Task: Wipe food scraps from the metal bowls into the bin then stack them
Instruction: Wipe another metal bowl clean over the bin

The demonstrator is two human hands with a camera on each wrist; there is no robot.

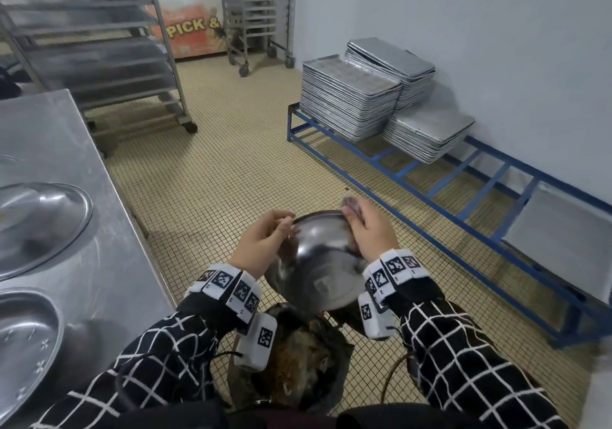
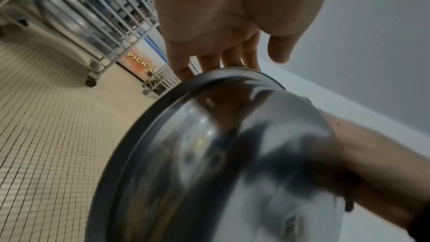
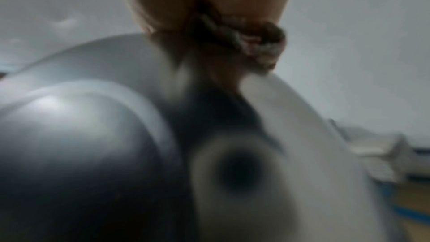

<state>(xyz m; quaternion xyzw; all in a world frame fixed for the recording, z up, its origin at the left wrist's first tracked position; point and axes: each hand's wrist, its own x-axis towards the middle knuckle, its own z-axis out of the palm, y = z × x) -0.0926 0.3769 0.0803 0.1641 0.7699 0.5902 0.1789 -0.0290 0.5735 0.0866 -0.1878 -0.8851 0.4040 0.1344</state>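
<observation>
Head view: I get even, fairly dim indoor light, source not in frame. Soft highlights lie on the steel table [image 1: 66, 150] and the stacked trays [image 1: 351, 97]. Straight lines bow toward the edges; corners smear.

Left wrist view: the bowl [image 2: 209, 163] is motion-blurred, with small glare spots and a dark reflection on its side. The floor tiles [image 2: 46, 117] streak. The left hand [image 2: 223, 16] is soft, close to the lens.

Right wrist view: I read it as the worst, heavily blurred throughout and noisy. The bowl's underside goes dark at lower left; a pale highlight sits above.
</observation>
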